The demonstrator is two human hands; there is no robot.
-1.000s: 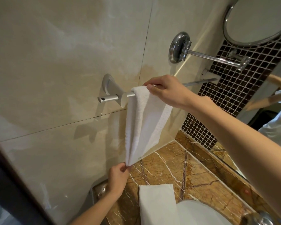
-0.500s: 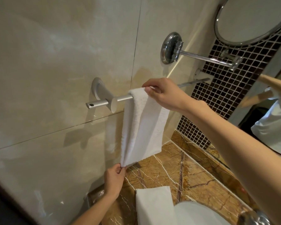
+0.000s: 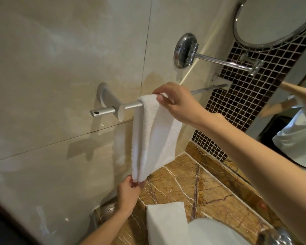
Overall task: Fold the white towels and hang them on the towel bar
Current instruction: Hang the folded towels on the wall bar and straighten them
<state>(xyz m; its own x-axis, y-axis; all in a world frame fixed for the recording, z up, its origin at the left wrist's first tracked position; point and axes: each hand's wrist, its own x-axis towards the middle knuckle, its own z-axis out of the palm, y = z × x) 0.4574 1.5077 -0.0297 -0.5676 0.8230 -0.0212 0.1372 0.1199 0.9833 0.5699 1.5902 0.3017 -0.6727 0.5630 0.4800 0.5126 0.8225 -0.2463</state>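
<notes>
White towel (image 3: 154, 135) draped over the towel bar (image 3: 131, 106), folded lengthwise, both ends hanging down against the wall tile (image 3: 60, 68). My right hand (image 3: 178, 101) reaches in from the right, arm extended, thumb and fingers pinching the fold at the bar. My left hand (image 3: 129, 190) reaches up from below, pinching the hanging bottom corner. Second folded towel (image 3: 166, 221) lies on the marble counter (image 3: 210, 190) beside the basin (image 3: 217, 232).

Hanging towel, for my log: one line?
left hand pinches hanging towel bottom | right hand holds it on towel bar | folded towel on counter
</notes>
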